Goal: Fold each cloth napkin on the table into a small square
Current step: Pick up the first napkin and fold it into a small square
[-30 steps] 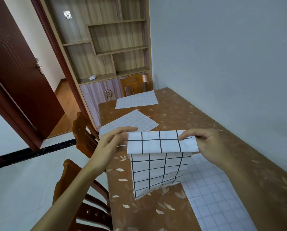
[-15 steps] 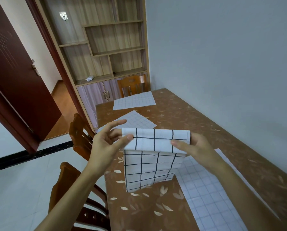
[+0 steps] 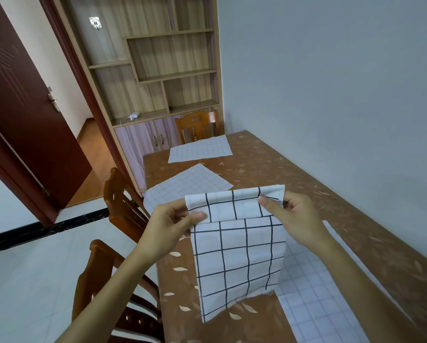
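Fingers (image 3: 199, 216) of both hands pinch the napkin's (image 3: 242, 253) top corners.

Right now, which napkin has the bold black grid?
The napkin in both hands, lifted off the table; the other three lie flat with fine, faint grids.

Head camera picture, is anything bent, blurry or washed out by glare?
Head view: wide-angle bending bows the door and table edge; light is soft and even, no glare; the held napkin and both hands, left and right, look sharp.
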Demonstrator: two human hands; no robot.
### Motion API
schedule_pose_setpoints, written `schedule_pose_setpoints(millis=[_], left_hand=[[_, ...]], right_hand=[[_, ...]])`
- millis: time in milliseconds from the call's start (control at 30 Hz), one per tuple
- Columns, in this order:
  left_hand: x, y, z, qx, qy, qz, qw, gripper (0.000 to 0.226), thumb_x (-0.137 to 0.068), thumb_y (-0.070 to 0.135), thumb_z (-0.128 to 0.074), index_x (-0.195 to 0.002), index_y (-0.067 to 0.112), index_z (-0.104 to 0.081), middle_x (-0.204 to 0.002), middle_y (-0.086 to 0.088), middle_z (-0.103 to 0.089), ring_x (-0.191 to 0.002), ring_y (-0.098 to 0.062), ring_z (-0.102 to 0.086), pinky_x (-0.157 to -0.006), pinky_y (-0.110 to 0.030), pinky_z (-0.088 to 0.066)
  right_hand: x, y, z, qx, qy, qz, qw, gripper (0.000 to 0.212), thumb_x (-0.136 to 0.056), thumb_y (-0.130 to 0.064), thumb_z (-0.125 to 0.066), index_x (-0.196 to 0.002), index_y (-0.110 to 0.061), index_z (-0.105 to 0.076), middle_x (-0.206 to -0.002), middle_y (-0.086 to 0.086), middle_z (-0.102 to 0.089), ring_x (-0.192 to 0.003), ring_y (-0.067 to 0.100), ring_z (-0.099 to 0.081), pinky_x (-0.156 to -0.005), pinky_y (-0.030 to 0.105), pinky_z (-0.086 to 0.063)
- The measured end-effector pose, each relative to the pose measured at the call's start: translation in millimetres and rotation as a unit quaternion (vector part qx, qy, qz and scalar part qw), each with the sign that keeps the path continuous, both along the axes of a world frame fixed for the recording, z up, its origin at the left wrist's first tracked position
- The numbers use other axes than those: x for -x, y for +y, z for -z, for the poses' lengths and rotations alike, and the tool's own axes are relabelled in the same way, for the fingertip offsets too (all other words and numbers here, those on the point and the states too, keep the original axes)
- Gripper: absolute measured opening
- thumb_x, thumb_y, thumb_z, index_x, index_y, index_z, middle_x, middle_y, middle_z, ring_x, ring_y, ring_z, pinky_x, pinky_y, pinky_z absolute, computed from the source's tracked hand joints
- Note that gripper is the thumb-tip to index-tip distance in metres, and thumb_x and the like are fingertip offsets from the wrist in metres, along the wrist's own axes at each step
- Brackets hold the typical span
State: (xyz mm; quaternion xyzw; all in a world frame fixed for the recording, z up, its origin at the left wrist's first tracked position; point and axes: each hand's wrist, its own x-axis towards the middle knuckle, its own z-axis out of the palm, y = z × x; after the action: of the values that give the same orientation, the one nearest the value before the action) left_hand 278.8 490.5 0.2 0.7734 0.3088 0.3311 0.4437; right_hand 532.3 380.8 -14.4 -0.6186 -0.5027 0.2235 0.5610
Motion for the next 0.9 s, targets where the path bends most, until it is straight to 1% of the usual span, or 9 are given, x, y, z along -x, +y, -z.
schedule_pose_setpoints(millis=[67, 133, 200, 367, 467, 567, 700, 800, 900], left_hand=[[-0.2, 2.7, 0.5, -0.012, -0.003, -0.023, 1.000, 0.031, -0.085, 0.029, -0.070, -0.116, 0.035, -0.069, -0.070, -0.001, -0.069, -0.058, -0.014, -0.057, -0.056, -0.023, -0.051], [1.2, 4.3, -0.3, -0.013, -0.010, -0.029, 0.999, 0.033, -0.084, 0.031, -0.070, -0.117, 0.033, -0.070, -0.082, -0.004, -0.075, -0.068, -0.028, -0.065, -0.061, -0.037, -0.058], [4.0, 4.6, -2.0, -0.003, -0.019, -0.028, 0.999, 0.034, -0.081, 0.030, -0.072, -0.115, 0.031, -0.071, -0.096, -0.003, -0.077, -0.084, -0.033, -0.071, -0.072, -0.043, -0.061], [9.8, 5.4, -5.4, 0.068, -0.042, 0.011, 0.997, 0.039, -0.083, 0.005, -0.073, -0.120, 0.015, -0.068, -0.114, 0.003, -0.076, -0.102, -0.019, -0.074, -0.087, -0.029, -0.060], [11.7, 3.8, -7.2, 0.088, -0.050, 0.019, 0.995, 0.039, -0.085, -0.002, -0.071, -0.119, 0.016, -0.069, -0.115, 0.008, -0.076, -0.102, -0.013, -0.074, -0.081, -0.022, -0.059], [13.8, 2.8, -8.3, 0.121, -0.059, 0.014, 0.991, 0.030, -0.085, -0.002, -0.071, -0.110, 0.013, -0.073, -0.107, 0.006, -0.078, -0.098, -0.015, -0.075, -0.075, -0.021, -0.059], [17.8, 6.4, -7.8, 0.092, -0.045, 0.003, 0.995, 0.020, -0.086, 0.001, -0.070, -0.100, 0.013, -0.078, -0.108, -0.001, -0.078, -0.104, -0.019, -0.073, -0.085, -0.034, -0.062], [18.5, 5.9, -7.8, 0.097, -0.051, 0.004, 0.994, 0.020, -0.093, 0.002, -0.061, -0.091, 0.011, -0.078, -0.103, -0.006, -0.079, -0.100, -0.022, -0.075, -0.077, -0.038, -0.064], [17.3, 2.6, -9.4, 0.100, -0.036, -0.001, 0.994, 0.026, -0.101, 0.001, -0.051, -0.095, 0.009, -0.075, -0.097, -0.005, -0.079, -0.092, -0.025, -0.076, -0.074, -0.035, -0.064]], right_hand=[[-1.5, -1.5, 1.5, 0.044, 0.013, -0.014, 0.999, 0.038, -0.075, -0.054, -0.071, -0.096, -0.022, -0.075, -0.072, 0.004, -0.069, -0.056, 0.015, -0.056, -0.055, 0.029, -0.050], [-5.2, -4.0, 4.0, 0.061, 0.046, -0.042, 0.996, 0.043, -0.073, -0.046, -0.077, -0.103, -0.016, -0.073, -0.092, -0.002, -0.078, -0.080, 0.019, -0.075, -0.074, 0.041, -0.062], [-6.0, -5.8, 3.6, 0.049, 0.064, -0.062, 0.995, 0.033, -0.080, -0.028, -0.078, -0.107, -0.012, -0.072, -0.098, -0.001, -0.079, -0.089, 0.020, -0.076, -0.078, 0.043, -0.062], [-4.5, -9.2, -1.2, 0.007, 0.056, -0.056, 0.997, 0.017, -0.086, -0.016, -0.074, -0.102, -0.023, -0.075, -0.089, -0.004, -0.079, -0.075, 0.013, -0.071, -0.054, 0.021, -0.050], [-5.5, -10.5, -0.2, -0.014, 0.066, -0.061, 0.996, 0.023, -0.088, -0.009, -0.071, -0.106, -0.023, -0.073, -0.095, -0.002, -0.078, -0.083, 0.011, -0.071, -0.064, 0.018, -0.055], [-4.4, -12.3, -0.4, -0.037, 0.103, -0.097, 0.989, 0.029, -0.088, 0.001, -0.067, -0.114, -0.012, -0.068, -0.108, -0.002, -0.077, -0.099, 0.013, -0.073, -0.082, 0.025, -0.059], [-5.7, -11.9, -1.3, -0.044, 0.036, -0.080, 0.995, 0.032, -0.083, 0.012, -0.068, -0.099, -0.016, -0.073, -0.092, -0.012, -0.077, -0.086, 0.004, -0.072, -0.072, 0.019, -0.058], [-8.0, -10.3, 0.2, -0.055, 0.021, -0.073, 0.996, 0.036, -0.081, 0.020, -0.065, -0.088, -0.014, -0.076, -0.090, -0.009, -0.078, -0.084, 0.007, -0.072, -0.066, 0.019, -0.057], [-8.1, -9.8, 1.9, -0.062, 0.023, -0.073, 0.995, 0.038, -0.083, 0.019, -0.062, -0.083, -0.016, -0.077, -0.087, -0.014, -0.078, -0.082, 0.003, -0.073, -0.064, 0.015, -0.057]])
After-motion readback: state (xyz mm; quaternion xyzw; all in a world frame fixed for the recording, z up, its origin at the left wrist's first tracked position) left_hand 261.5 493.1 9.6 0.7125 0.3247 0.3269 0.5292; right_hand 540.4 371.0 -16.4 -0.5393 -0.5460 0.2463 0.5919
